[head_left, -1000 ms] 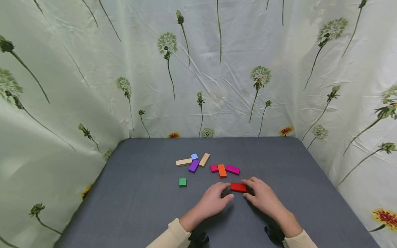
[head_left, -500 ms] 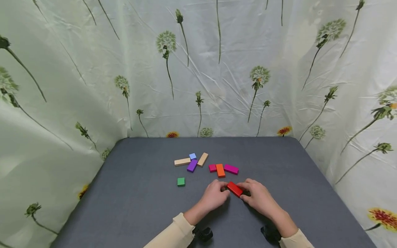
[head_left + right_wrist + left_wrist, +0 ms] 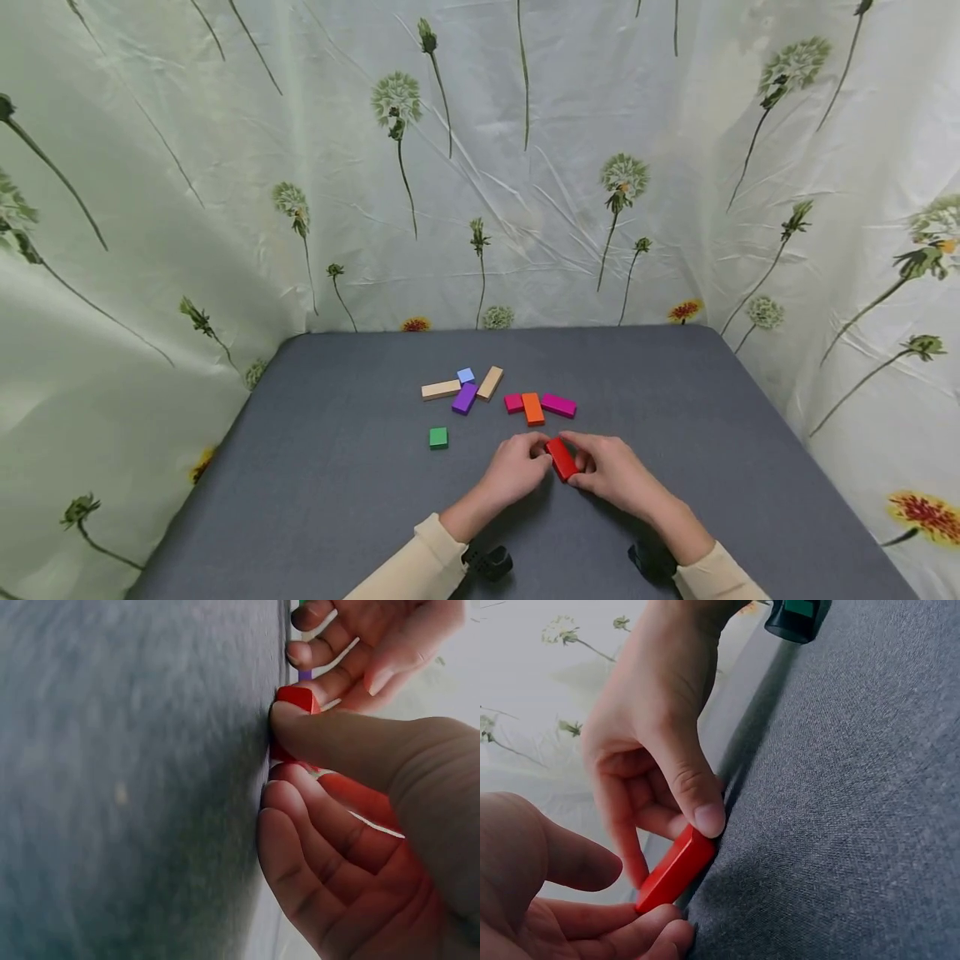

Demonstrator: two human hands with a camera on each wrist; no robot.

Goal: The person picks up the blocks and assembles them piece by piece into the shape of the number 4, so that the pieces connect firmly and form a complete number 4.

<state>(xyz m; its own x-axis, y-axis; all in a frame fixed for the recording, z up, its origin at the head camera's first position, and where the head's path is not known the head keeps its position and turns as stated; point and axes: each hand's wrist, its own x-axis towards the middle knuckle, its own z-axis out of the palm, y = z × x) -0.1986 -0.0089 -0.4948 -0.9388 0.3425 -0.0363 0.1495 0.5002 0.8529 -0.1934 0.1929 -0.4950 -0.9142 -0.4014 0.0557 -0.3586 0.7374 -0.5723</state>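
A glossy red rectangular block (image 3: 562,459) lies on the dark grey table, its long side slanting away from me in the head view. My right hand (image 3: 618,471) pinches it lengthwise, the thumb at the near end and the index finger at the far end. On the other side, my left hand (image 3: 513,475) has its index fingertip right at the block's left face. The left wrist view shows the left thumb (image 3: 585,859) standing apart from the red block (image 3: 676,870), with the fingers loosely bent.
Beyond my hands lie an orange block (image 3: 532,409), a magenta block (image 3: 558,406) and a crimson block (image 3: 513,403). Farther left are a purple block (image 3: 464,398), a light blue cube (image 3: 466,376) and two tan blocks (image 3: 440,390). A green block (image 3: 438,437) sits alone, nearer.
The red block has turned clockwise from lying nearly crosswise to pointing away from me. The right hand now pinches its ends, and the left hand stays at its left side.
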